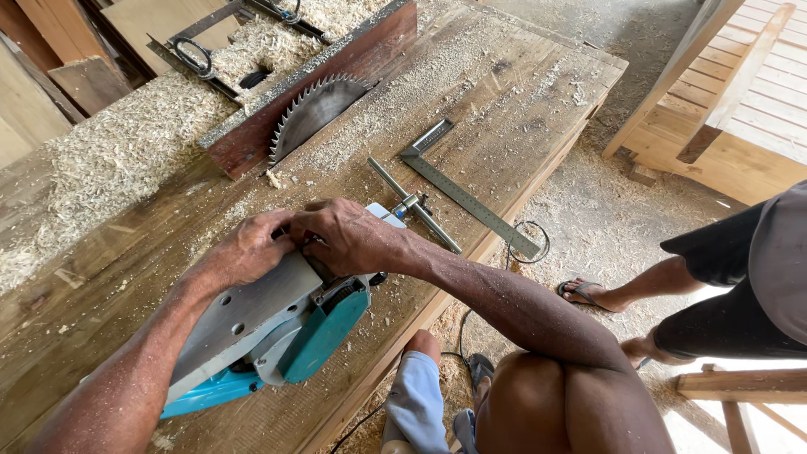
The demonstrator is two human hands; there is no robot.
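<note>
Teal electric planer (pixel 269 332) upturned at 7 o'clock on sawdust-strewn wooden table (pixel 521 92), grey sole plate facing up. Circular saw blade (pixel 313 111) at 11 o'clock, rising through the tabletop. Steel square (pixel 466 197) at 2 o'clock, well apart from the planer. Left hand (pixel 248 252) and right hand (pixel 349 238) both at the planer's far end, fingers curled and pressed onto it, touching each other.

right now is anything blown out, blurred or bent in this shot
Head view: daylight overexposes the pale slatted wooden frame at upper right; the wide lens bows the sawdust-strewn wooden workbench; the left hand, right hand and teal-and-grey electric planer look sharp, softly shadowed.
</note>
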